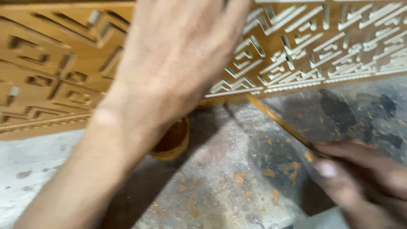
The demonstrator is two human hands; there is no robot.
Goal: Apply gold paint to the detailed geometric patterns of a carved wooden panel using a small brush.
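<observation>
Left hand on the panel, right hand on the brush.

The left hand point(178, 55) lies open and flat on the carved panel point(322, 46), which stands along the floor's point(237, 178) far edge. The right hand point(360, 178), near right, grips a brush point(280, 121) whose handle slants up-left toward the panel and a cup point(174, 142) below it.

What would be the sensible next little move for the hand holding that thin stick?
Probably dip it: the right hand pinches a thin stick whose far end points toward the small container of amber liquid, while the left hand steadies the carved wooden panel.
</observation>
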